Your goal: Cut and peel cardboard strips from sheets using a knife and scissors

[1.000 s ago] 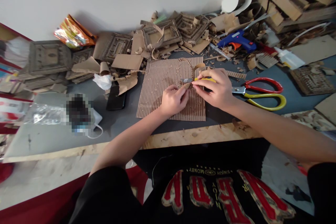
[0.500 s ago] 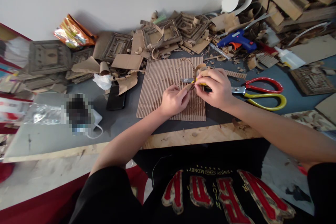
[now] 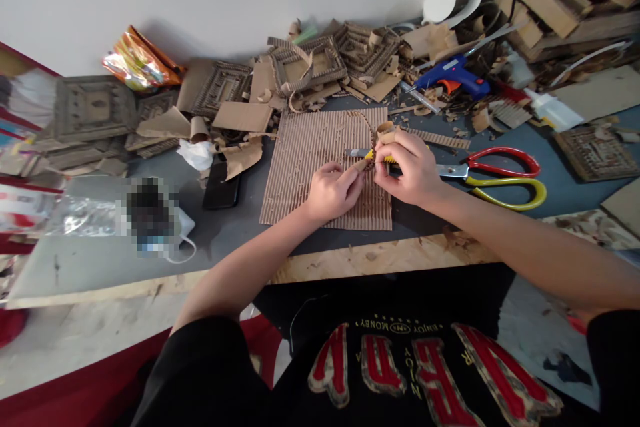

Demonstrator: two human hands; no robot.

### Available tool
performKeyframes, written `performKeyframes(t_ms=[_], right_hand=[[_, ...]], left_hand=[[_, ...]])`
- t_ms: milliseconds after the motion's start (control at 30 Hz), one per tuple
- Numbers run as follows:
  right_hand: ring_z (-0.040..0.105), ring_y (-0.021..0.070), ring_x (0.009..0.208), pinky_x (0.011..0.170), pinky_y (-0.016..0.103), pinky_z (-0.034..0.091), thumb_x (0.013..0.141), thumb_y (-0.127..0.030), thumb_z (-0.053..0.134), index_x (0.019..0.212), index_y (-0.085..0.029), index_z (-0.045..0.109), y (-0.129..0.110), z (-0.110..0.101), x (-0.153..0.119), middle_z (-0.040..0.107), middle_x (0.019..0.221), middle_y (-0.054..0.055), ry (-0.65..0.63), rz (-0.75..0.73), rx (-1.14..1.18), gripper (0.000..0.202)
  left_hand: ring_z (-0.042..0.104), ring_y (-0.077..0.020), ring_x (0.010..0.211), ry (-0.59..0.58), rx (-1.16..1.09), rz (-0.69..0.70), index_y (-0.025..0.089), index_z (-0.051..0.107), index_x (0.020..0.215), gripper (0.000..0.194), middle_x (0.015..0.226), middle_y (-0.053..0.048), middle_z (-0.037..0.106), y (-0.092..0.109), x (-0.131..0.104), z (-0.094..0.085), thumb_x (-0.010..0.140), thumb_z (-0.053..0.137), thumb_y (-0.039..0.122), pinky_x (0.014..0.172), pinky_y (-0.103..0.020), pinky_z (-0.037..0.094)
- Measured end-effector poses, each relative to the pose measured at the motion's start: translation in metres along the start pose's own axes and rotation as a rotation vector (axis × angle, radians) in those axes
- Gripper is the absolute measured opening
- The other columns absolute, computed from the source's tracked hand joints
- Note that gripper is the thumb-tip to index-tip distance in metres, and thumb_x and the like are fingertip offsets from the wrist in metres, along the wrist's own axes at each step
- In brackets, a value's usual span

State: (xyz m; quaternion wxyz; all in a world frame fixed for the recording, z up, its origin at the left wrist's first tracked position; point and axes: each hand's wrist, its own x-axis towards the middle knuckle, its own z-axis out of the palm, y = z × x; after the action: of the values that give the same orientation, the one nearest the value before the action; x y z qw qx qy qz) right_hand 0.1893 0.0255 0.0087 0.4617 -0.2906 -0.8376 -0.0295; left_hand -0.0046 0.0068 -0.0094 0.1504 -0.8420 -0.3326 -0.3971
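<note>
My left hand (image 3: 334, 193) is closed in a pinch, thumb and forefinger on one end of a thin corrugated cardboard strip (image 3: 370, 125). Close beside it, my right hand (image 3: 411, 170) pinches the same strip, which curls up and away behind the fingers. A yellow utility knife (image 3: 387, 160), blade out to the left, lies under the right hand, partly hidden by its fingers. Both hands are over a ridged corrugated cardboard sheet (image 3: 305, 160). Right of my right hand lie scissors (image 3: 466, 177) with one red and one yellow handle.
A blue glue gun (image 3: 457, 75) rests at the back right near a white-capped bottle (image 3: 554, 110). Layered cardboard pieces (image 3: 310, 63) and scraps line the wall. A black phone (image 3: 221, 183) lies left of the sheet. The table's wooden edge (image 3: 350, 260) runs in front of me.
My right hand has shifted slightly, its fingers drawing a little away from the left fingertips, and the strip's curl has moved a little. My left hand stays nearly still.
</note>
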Motion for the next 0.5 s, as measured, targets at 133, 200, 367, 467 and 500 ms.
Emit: performKeyframes(t_ms=[133, 200, 367, 467, 500], right_hand=[[0.064, 0.0201, 0.088, 0.077, 0.035, 0.054, 0.078, -0.011, 0.053, 0.086, -0.023, 0.049, -0.0002, -0.0002, -0.0003, 0.059, 0.09, 0.005, -0.017, 0.02, 0.086, 0.014], [0.064, 0.0207, 0.09, 0.079, 0.037, 0.054, 0.078, -0.011, 0.052, 0.086, -0.023, 0.048, -0.0001, -0.0001, -0.0005, 0.059, 0.089, 0.005, -0.022, 0.025, 0.113, 0.014], [0.062, 0.0205, 0.088, 0.077, 0.038, 0.054, 0.08, -0.015, 0.05, 0.083, -0.023, 0.045, 0.0013, 0.0, 0.0, 0.057, 0.086, 0.004, -0.046, 0.044, 0.172, 0.01], [0.063, 0.0187, 0.087, 0.07, 0.033, 0.055, 0.082, -0.016, 0.05, 0.081, -0.023, 0.046, 0.0015, -0.0009, 0.0002, 0.059, 0.088, 0.004, -0.043, 0.069, 0.205, 0.007], [0.063, 0.0183, 0.087, 0.068, 0.031, 0.055, 0.082, -0.016, 0.05, 0.082, -0.022, 0.047, 0.0012, -0.0013, 0.0, 0.06, 0.089, 0.005, -0.041, 0.082, 0.213, 0.007]], left_hand=[[0.047, -0.0093, 0.042, -0.006, -0.036, -0.028, 0.012, 0.068, 0.104, 0.023, 0.045, 0.006, 0.052, 0.0005, 0.0009, -0.0008, 0.094, 0.047, 0.018, 0.061, -0.023, 0.048], [0.046, -0.0096, 0.042, -0.01, -0.05, -0.038, 0.012, 0.068, 0.104, 0.023, 0.045, 0.006, 0.051, 0.0008, 0.0016, -0.0013, 0.094, 0.047, 0.017, 0.061, -0.023, 0.048], [0.05, -0.0102, 0.043, -0.059, -0.1, -0.069, 0.013, 0.066, 0.087, 0.023, 0.045, 0.005, 0.052, 0.0008, 0.0016, -0.002, 0.096, 0.045, 0.019, 0.058, -0.023, 0.048], [0.053, -0.0105, 0.046, -0.091, -0.15, -0.09, 0.011, 0.066, 0.102, 0.024, 0.047, 0.005, 0.056, 0.0003, 0.0004, -0.0021, 0.097, 0.044, 0.02, 0.059, -0.024, 0.05], [0.054, -0.0106, 0.047, -0.098, -0.164, -0.107, 0.011, 0.065, 0.106, 0.025, 0.048, 0.004, 0.057, 0.0, 0.0, -0.0023, 0.097, 0.044, 0.021, 0.06, -0.024, 0.051]])
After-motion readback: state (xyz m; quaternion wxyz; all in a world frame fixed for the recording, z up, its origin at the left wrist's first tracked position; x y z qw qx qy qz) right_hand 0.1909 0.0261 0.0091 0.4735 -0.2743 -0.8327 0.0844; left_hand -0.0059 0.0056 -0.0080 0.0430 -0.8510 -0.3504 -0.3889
